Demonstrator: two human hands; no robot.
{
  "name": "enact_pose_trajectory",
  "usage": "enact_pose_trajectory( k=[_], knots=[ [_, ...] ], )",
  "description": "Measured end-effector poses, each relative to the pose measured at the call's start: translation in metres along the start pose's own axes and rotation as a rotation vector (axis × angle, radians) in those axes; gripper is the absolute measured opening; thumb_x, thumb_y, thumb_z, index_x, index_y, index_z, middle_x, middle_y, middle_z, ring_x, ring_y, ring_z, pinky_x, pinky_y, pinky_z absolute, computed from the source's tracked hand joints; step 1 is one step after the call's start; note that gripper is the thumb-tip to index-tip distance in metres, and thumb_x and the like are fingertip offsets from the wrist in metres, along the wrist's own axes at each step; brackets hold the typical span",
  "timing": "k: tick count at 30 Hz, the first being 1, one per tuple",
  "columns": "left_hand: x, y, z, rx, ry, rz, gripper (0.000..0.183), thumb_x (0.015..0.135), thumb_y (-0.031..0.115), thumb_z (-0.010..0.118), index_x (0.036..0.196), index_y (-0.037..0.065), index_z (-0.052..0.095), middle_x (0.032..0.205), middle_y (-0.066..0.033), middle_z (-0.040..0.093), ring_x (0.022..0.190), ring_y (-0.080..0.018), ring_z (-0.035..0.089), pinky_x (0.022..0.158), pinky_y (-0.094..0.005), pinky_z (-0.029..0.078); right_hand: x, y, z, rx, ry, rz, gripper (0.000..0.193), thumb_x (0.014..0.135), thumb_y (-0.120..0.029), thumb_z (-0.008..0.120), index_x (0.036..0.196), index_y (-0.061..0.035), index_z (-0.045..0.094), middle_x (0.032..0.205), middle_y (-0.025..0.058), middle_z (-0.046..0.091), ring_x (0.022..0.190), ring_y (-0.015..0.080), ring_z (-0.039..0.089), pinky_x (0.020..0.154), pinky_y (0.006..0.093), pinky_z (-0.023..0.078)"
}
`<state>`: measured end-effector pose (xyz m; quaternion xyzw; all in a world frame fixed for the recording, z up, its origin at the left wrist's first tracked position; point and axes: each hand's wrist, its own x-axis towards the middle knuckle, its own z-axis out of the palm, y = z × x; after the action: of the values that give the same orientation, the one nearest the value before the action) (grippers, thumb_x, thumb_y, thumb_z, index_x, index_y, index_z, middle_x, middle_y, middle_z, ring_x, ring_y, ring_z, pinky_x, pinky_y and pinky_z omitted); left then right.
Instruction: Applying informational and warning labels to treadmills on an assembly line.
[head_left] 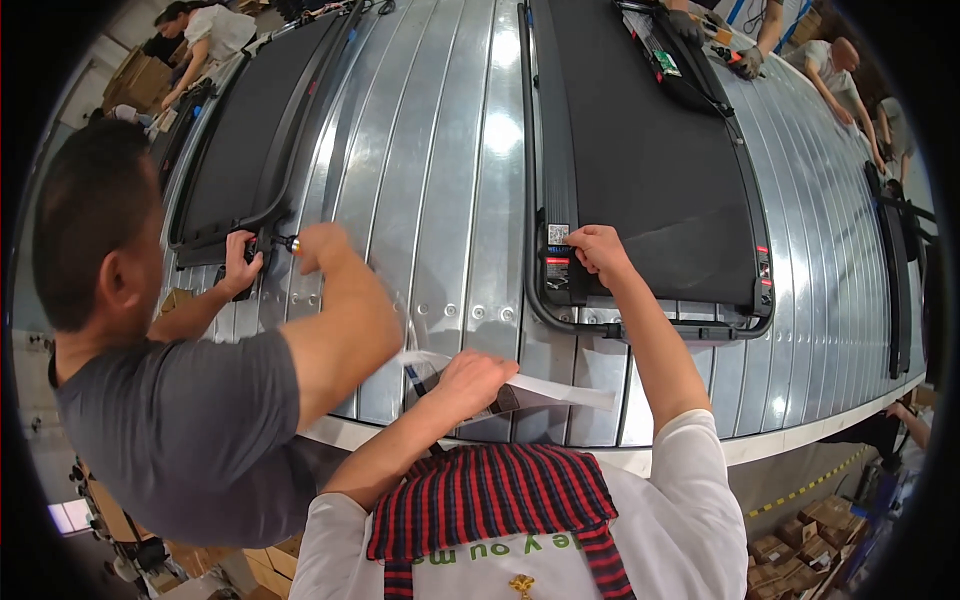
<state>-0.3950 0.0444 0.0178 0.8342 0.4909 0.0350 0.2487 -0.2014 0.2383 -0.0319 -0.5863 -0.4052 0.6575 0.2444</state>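
Observation:
My right hand point(598, 250) is closed, its fingertips pinched at the right edge of a small white label with a square code point(558, 234). This label is at the near left corner of a black treadmill point(650, 170), over its side rail. Just below it on the rail sits a black, red and white warning sticker point(557, 272). Nearer to me, my left hand point(478, 382) is closed around a curling sheet of labels point(560, 391) with a white strip and clear, dark-printed parts. Under my left hand, part of that sheet is hidden.
A metal slatted worktable point(440, 200) spans the view, with a pale front edge point(790, 438). Close on my left, a co-worker in a grey shirt point(190, 420) works with a tool at another treadmill point(260, 130). Gloved hands point(745, 62) work at the far end. Cardboard boxes point(800, 550) stand below right.

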Motion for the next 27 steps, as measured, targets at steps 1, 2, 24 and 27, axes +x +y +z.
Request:
enact_pose_trajectory(
  k=[1,2,24,27],
  knots=[
    [0.001,-0.003,-0.001,-0.010,0.009,0.002,0.009,0.068,0.004,0.048,0.075,0.005,0.053,0.069,-0.0129,0.057,0.071,-0.0334,0.056,0.062,-0.0421,0.043,0.002,-0.001,0.001,0.001,0.005,0.007,0.010,0.074,-0.008,0.058,0.068,-0.0027,0.053,0.049,-0.0013,0.042,0.037,0.0049,0.032,0.033,0.0203,0.020],
    [0.004,-0.005,-0.001,-0.015,0.003,0.005,0.009,0.068,0.004,0.048,0.075,0.005,0.053,0.069,-0.0129,0.057,0.071,-0.0334,0.056,0.062,-0.0421,0.043,0.003,-0.002,0.002,-0.007,-0.005,-0.012,0.010,0.074,-0.008,0.058,0.067,-0.0023,0.053,0.048,-0.0012,0.041,0.036,0.0051,0.032,0.033,0.0208,0.020],
    [0.046,-0.033,-0.001,0.046,0.096,0.053,0.012,0.066,-0.002,0.046,0.076,0.004,0.051,0.074,-0.0111,0.054,0.071,-0.0311,0.055,0.062,-0.0397,0.042,0.002,0.000,0.009,0.002,0.066,-0.057,0.010,0.069,-0.006,0.058,0.063,0.0011,0.055,0.048,0.0004,0.044,0.038,0.0059,0.037,0.033,0.0217,0.024],
    [0.050,-0.035,-0.002,0.043,0.104,0.052,0.012,0.066,-0.001,0.047,0.075,0.004,0.050,0.074,-0.0111,0.053,0.070,-0.0312,0.055,0.062,-0.0398,0.042,0.002,0.000,0.010,-0.013,0.080,-0.065,0.010,0.069,-0.006,0.058,0.063,0.0013,0.055,0.048,0.0006,0.045,0.039,0.0060,0.038,0.033,0.0220,0.024]
  ],
)
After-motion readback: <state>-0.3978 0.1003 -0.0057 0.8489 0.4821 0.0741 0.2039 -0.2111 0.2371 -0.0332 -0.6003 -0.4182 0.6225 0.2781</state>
